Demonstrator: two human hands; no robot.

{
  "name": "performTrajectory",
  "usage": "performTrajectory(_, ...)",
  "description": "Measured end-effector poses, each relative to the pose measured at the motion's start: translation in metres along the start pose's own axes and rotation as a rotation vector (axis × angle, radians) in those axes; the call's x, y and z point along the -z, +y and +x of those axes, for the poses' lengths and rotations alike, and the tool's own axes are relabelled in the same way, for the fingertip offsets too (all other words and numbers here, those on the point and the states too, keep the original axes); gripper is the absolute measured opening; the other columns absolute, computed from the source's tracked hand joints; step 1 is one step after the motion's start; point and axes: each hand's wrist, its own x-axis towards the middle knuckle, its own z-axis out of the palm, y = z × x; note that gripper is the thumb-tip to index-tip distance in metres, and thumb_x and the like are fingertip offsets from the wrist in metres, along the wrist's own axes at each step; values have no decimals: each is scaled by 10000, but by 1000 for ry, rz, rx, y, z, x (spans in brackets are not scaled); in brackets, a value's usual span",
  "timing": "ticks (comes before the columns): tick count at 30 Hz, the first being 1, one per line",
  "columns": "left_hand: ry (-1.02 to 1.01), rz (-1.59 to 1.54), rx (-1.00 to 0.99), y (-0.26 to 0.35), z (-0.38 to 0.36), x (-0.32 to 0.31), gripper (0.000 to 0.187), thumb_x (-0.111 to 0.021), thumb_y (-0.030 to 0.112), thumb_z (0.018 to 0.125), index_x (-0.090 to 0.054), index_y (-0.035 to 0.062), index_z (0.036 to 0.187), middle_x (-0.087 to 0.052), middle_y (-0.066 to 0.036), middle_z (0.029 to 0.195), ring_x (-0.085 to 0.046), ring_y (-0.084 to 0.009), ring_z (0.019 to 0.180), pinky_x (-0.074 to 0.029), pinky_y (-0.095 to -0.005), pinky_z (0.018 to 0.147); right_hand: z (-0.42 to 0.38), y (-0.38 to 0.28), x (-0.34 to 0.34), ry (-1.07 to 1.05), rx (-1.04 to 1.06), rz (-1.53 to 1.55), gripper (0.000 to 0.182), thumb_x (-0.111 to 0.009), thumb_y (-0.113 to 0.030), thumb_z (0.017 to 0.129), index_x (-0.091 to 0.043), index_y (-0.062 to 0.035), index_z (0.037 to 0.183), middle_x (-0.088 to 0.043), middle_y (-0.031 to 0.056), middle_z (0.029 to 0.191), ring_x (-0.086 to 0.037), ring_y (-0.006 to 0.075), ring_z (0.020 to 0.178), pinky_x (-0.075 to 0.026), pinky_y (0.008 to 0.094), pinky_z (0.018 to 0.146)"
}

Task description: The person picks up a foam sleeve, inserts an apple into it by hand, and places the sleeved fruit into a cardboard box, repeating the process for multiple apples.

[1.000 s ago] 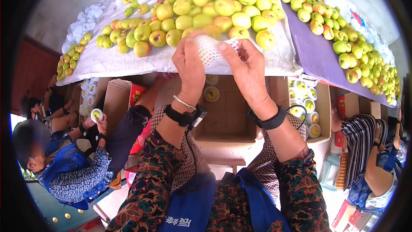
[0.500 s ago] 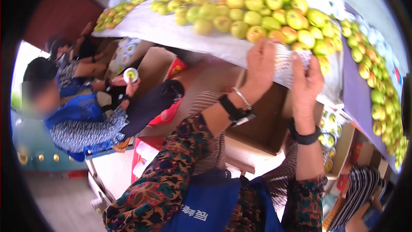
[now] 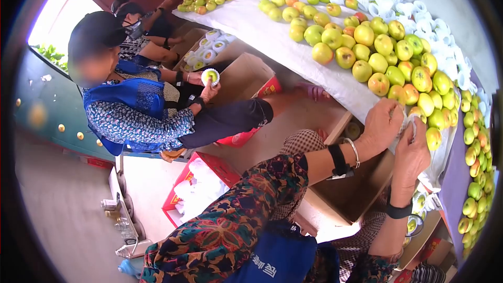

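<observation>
My left hand [image 3: 378, 128] and my right hand [image 3: 412, 152] are close together at the near edge of the white cloth-covered table [image 3: 314, 63]. Between their pinched fingertips is a white foam fruit net [image 3: 404, 124], mostly hidden by the fingers. Just beyond them lies a heap of yellow-green apples [image 3: 387, 63], some with a red blush. One apple [image 3: 433, 138] sits right beside my right fingertips. Below my wrists an open cardboard box [image 3: 340, 202] stands in front of my lap.
Loose white foam nets [image 3: 387, 2] lie behind the apples. At the left, a co-worker [image 3: 136, 120] holds a netted apple [image 3: 210, 77]. A red box of white material [image 3: 201, 186] is on the floor. Netted apples fill a carton [image 3: 208, 50]. More apples [image 3: 477, 162] lie at the right.
The view has swung left, so the co-worker and table appear further right. The foam net, earlier stretched between my hands, now looks bunched at my fingertips, with the hands closer together.
</observation>
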Motion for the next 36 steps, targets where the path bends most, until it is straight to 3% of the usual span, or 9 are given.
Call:
performTrajectory(2,-37,6,66,1,-1,1,267,-510,210,907,-608,-38,904,-610,-259,898,-602,-418,864,-473,-458,771,1,3,-3,55,76,22,217,-624,-164,900,-649,-74,1096,-618,168,695,-617,280,563,-482,396,530)
performTrajectory(5,-18,-20,29,-2,1,-1,278,-499,217,913,-594,-43,882,-610,-264,884,-595,-432,863,-467,-470,769,3,7,4,-98,-234,468,240,-640,-147,885,-646,-21,1089,-555,69,656,-481,136,555,-422,297,523)
performTrajectory(8,-72,17,90,2,1,5,292,-493,224,922,-644,-26,933,-608,-115,724,-543,-159,698,-472,-358,661,1,10,-1,-66,-309,750,256,-670,-102,845,-643,-1,1079,-546,-12,695,-442,74,609,-393,235,546)
performTrajectory(9,-95,-26,114,-1,3,2,308,-471,227,930,-585,-46,844,-601,-234,760,-585,-349,717,-464,-443,688,-1,10,-5,-28,-288,775,254,-672,-98,840,-646,-7,1075,-550,-4,694,-449,77,602,-403,239,550)
performTrajectory(11,-93,-115,122,3,1,1,306,-493,217,931,-581,-42,793,-562,-100,667,-519,-137,651,-448,-347,604,-4,4,-4,-14,-278,722,242,-673,-90,832,-655,-17,1063,-559,10,698,-466,84,592,-425,249,563)
performTrajectory(14,-139,-120,213,14,-1,4,296,-501,210,932,-596,-47,820,-558,-63,652,-500,-106,633,-436,-317,582,-5,-1,2,-7,-213,582,231,-659,-81,835,-662,-22,1058,-568,28,695,-487,93,586,-448,260,577)
performTrajectory(16,-131,-150,190,12,0,4,301,-494,207,936,-623,-54,858,-561,-42,640,-488,-96,608,-428,-297,569,-3,-2,4,19,-125,536,229,-647,-76,840,-662,-22,1062,-570,40,689,-499,97,583,-459,266,581)
performTrajectory(21,-113,-236,246,-3,7,1,318,-482,210,950,-638,-59,879,-564,-32,661,-483,-84,624,-418,-294,566,9,3,29,-361,-553,1202,258,-595,-57,877,-652,-13,1125,-567,2,677,-506,75,594,-454,251,584)
performTrajectory(36,-223,-570,479,-6,9,4,175,-533,147,930,-625,14,998,-616,-3,886,-597,-92,796,-494,-258,686,-6,9,13,-248,-239,843,404,-752,-97,778,-619,-58,1157,-588,59,653,-562,124,584,-502,284,604)
